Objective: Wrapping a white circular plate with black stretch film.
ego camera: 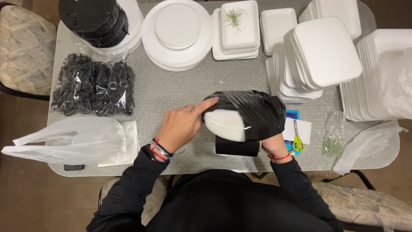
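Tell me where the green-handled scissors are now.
In the head view, the scissors lie on a white card, right of the black-wrapped plate stack, near the right hand.

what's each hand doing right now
Left hand: open, fingers on the wrapped plate stack.
Right hand: under the stack, grip cannot be told.

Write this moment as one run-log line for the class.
left hand: on stack of white plates | right hand: grips black wrap | scissors: beside, untouched
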